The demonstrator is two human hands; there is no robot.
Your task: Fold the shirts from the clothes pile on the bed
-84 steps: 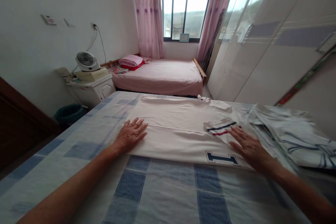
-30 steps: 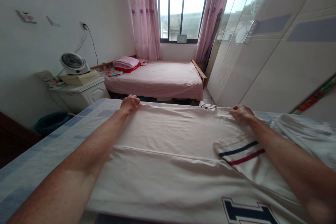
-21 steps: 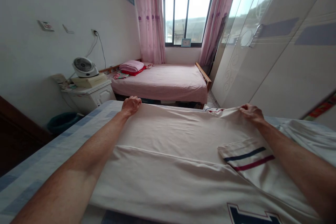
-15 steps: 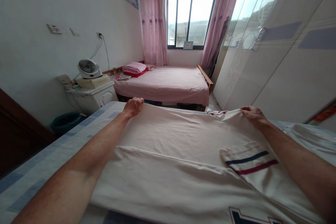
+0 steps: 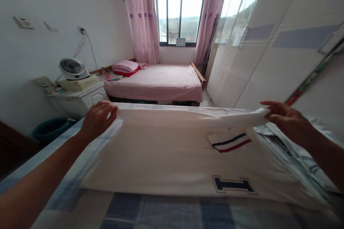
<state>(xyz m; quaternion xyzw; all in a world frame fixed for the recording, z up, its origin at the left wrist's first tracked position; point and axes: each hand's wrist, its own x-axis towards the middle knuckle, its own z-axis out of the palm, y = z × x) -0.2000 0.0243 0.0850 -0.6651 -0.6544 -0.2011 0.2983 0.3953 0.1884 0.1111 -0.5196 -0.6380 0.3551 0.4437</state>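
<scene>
A cream shirt (image 5: 161, 150) is stretched between my two hands over a bed with a blue and white checked sheet (image 5: 172, 211). My left hand (image 5: 99, 116) pinches its far left corner. At the far right, my right hand (image 5: 285, 116) grips the other end of the same edge between thumb and fingers. A sleeve cuff (image 5: 229, 142) with a navy and a dark red stripe lies across the shirt. Near the close edge shows a dark letter patch (image 5: 235, 185). Parts of the cloth are blurred.
Beyond stands a second bed with a pink sheet (image 5: 161, 82). On the left are a fan (image 5: 73, 68), a white nightstand (image 5: 88, 94) and a green basin (image 5: 51, 130). A white wardrobe (image 5: 242, 61) lines the right. More white clothing (image 5: 319, 161) lies beneath my right arm.
Both hands have lifted the shirt's far edge and spread further apart. The near part now lies flatter, with the whole letter patch and more checked sheet showing. The view has turned right.
</scene>
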